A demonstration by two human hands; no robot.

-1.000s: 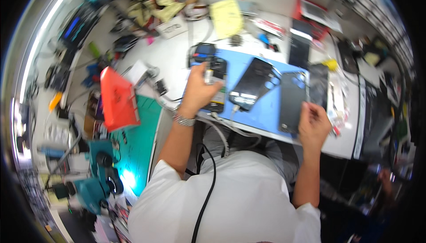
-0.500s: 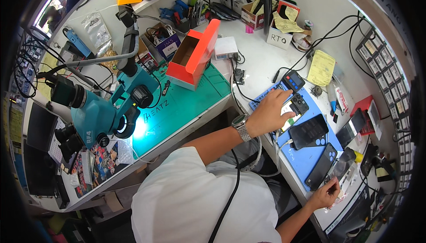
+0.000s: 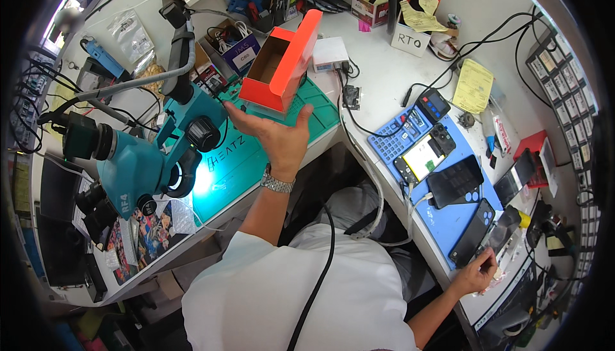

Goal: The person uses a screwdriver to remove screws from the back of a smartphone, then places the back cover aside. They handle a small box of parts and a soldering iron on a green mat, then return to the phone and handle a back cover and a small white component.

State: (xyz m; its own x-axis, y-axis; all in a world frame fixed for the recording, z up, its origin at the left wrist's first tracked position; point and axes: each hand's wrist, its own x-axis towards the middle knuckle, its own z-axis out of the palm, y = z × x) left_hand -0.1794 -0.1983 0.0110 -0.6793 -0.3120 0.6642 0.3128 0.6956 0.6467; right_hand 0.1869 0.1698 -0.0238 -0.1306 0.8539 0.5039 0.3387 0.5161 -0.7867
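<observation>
My left hand (image 3: 275, 134) is raised over the green work mat (image 3: 269, 175), its fingers spread with nothing in them. Just beyond its fingertips stands an orange-red box (image 3: 296, 56) with the lid up. At the right, my right hand (image 3: 475, 275) has its fingers pinched together beside a black phone back cover (image 3: 471, 234); whatever they hold is too small to make out. On the blue repair mat (image 3: 430, 223) lie an opened phone (image 3: 419, 159) with its inside showing and a dark-screened phone (image 3: 456, 181) with a white cable plugged in.
A teal microscope (image 3: 125, 178) lights the green mat from the left. Behind the blue mat sits a small black meter (image 3: 432, 104). A white adapter box (image 3: 330, 54), a yellow paper slip (image 3: 473, 86) and a white carton (image 3: 410, 41) stand farther back. Cables cross the desk.
My left hand has moved left from the opened phone and black meter to the red box, its fingers now upright. My right hand stays pinched in nearly the same place. The view has shifted slightly.
</observation>
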